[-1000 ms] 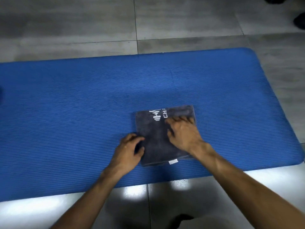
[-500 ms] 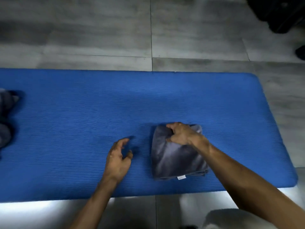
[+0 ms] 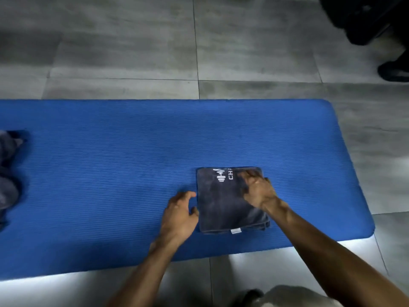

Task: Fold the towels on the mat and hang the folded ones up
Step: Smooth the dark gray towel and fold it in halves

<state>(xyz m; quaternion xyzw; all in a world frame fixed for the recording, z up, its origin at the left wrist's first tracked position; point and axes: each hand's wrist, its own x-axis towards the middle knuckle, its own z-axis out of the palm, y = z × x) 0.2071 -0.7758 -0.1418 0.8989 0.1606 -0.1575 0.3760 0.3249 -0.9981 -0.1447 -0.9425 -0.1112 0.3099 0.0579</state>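
Note:
A dark grey towel (image 3: 223, 207), folded into a square, lies flat on the right half of the blue mat (image 3: 110, 173). Its white logo faces up near the far edge and a small white tag shows at the near edge. My right hand (image 3: 257, 192) rests on the towel's far right part, fingers blurred and pointing towards the far edge. My left hand (image 3: 180, 214) sits on the mat with loosely curved fingers, its thumb at the towel's left edge. It holds nothing.
A heap of unfolded grey towels (image 3: 7, 173) lies at the mat's left end, cut off by the frame. Grey floor tiles surround the mat. Dark objects (image 3: 365, 18) and a dark shoe (image 3: 394, 70) stand at the far right.
Half a second ago my right hand held the towel's far edge with the logo hidden. Now the towel lies flat, logo up. My left hand has moved right to the towel's edge.

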